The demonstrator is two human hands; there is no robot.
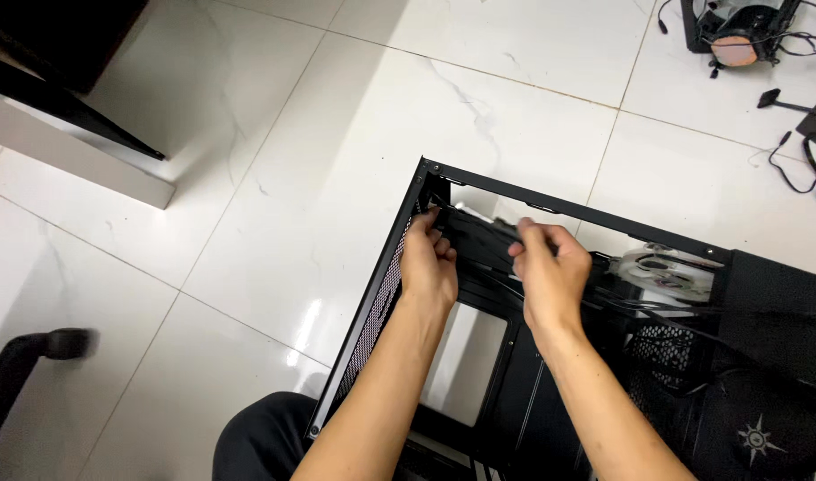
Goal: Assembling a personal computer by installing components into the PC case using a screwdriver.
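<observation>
A black case [479, 191] lies open on white floor tiles [274, 178]. Both hands reach inside near its top corner: the left hand [428, 263] pinches something small there, the right hand [550, 272] grips black cables [493, 233] just beside it.

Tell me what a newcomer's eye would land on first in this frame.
First, the two bare hands at the centre: the left hand and right hand reach into an open black computer case lying on the white marble-patterned floor tiles, fingers working at black cables near its top corner. Next, loose cables and a round cooler part lie at the upper right.
</observation>
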